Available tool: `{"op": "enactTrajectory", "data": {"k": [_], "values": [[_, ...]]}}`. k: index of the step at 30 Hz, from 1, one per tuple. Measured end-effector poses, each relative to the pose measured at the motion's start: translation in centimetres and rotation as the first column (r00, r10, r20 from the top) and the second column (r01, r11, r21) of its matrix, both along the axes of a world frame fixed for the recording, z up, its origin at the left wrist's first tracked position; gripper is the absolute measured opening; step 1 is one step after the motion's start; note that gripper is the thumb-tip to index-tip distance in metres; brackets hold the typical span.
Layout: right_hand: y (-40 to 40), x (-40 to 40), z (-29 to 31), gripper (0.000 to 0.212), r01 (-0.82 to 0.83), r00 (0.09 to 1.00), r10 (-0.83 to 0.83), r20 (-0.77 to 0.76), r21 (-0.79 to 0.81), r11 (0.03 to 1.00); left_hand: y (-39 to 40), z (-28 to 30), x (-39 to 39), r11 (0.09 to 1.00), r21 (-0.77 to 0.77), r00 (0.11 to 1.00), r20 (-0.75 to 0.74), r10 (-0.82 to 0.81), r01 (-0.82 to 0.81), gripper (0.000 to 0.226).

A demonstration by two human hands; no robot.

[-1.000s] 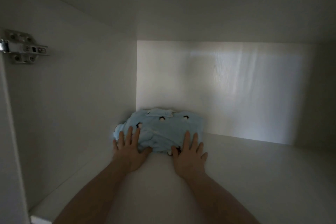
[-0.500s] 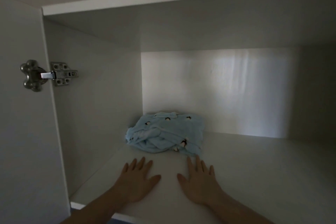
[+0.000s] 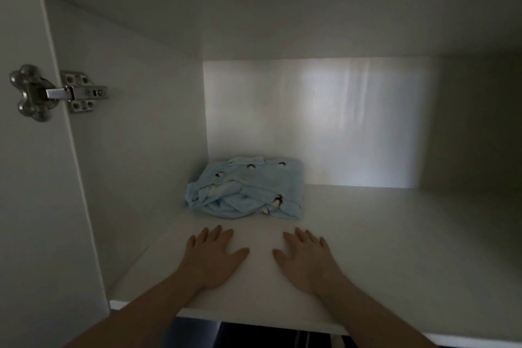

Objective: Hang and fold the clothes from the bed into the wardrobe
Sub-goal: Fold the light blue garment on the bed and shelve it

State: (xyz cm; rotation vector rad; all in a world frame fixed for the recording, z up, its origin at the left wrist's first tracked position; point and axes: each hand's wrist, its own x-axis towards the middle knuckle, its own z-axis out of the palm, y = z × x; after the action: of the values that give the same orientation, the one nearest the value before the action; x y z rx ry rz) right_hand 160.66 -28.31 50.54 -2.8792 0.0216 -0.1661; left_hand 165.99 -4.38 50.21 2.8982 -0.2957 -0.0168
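Folded blue garment (image 3: 248,192) on shelf (image 3: 381,248): soft, light, likely unfolds if lifted by edge; support from beneath. Left hand (image 3: 211,254), right hand (image 3: 308,257) flat, fingers spread, holding nothing.

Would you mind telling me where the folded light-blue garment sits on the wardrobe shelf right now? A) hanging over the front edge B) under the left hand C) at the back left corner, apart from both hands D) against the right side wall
C: the light-blue garment lies by the back left corner of the shelf, with bare shelf between it and the left hand and right hand.
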Motion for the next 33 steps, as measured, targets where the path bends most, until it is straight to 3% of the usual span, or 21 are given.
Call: {"op": "enactTrajectory", "data": {"k": [7, 16, 20, 24, 27, 30, 33], "values": [[1.9, -3.3, -0.5, 0.06, 0.116, 0.991, -0.115, 0.062, -0.02, 0.993, -0.6, 0.0, 2.1, 1.0, 0.002, 1.0, 0.008, -0.004, 0.004, 0.097], [4.5, -11.8, -0.9, 0.064, 0.115, 0.992, -0.112, 0.065, -0.045, 0.992, 0.0, 0.8, 0.5, 0.999, -0.021, 0.999, -0.008, -0.047, 0.047, 0.085], [3.6, -19.0, -1.1, 0.076, 0.064, 0.998, -0.064, 0.015, -0.004, 0.998, -0.4, 0.2, -1.8, 0.997, 0.0, 0.997, -0.014, -0.072, 0.072, 0.085], [2.4, -27.8, -0.2, 0.076, 0.166, 0.985, -0.173, 0.017, 0.188, 0.968, -3.9, 0.8, -8.2, 0.974, -0.007, 0.973, -0.042, -0.227, 0.227, 0.081], [1.3, -36.1, 0.5, 0.073, 0.258, 0.958, -0.279, 0.069, 0.22, 0.941, -8.0, 1.3, -16.6, 0.849, -0.241, 0.879, 0.033, -0.477, 0.47, 0.071], [0.5, -45.9, 1.4, 0.073, 0.38, 0.896, -0.428, 0.122, 0.29, 0.878, -11.6, 1.2, -27.0, 0.573, -0.55, 0.715, 0.066, -0.696, 0.608, 0.05], [0.9, -57.3, 1.3, 0.069, 0.523, 0.79, -0.589, 0.168, 0.317, 0.791, -14.4, 0.7, -38.0, 0.36, -0.619, 0.5, 0.063, -0.864, 0.699, 0.042]]}}
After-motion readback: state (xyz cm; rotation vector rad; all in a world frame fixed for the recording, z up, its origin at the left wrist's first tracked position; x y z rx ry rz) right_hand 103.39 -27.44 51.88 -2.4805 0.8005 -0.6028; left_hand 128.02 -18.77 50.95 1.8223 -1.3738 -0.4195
